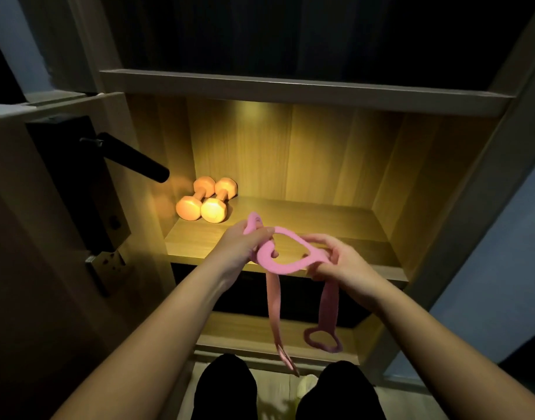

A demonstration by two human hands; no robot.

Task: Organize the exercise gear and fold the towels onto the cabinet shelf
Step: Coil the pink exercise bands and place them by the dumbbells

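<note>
A pink rubber resistance band point(279, 266) with loop handles hangs between my hands in front of the lit cabinet shelf point(314, 225). My left hand point(245, 242) grips one looped end of it. My right hand point(336, 257) pinches the other side of the middle loop. Two tails of the band dangle below, one ending in a ring-shaped handle point(322, 339). Two orange dumbbells point(207, 200) lie side by side at the back left of the shelf. No towels are in view.
An open door with a black lever handle point(132, 156) and latch plate stands at the left, close to the shelf. A board point(290, 86) caps the compartment above. A darker lower shelf point(245, 331) lies below. My knees in black trousers point(226, 389) are at the bottom.
</note>
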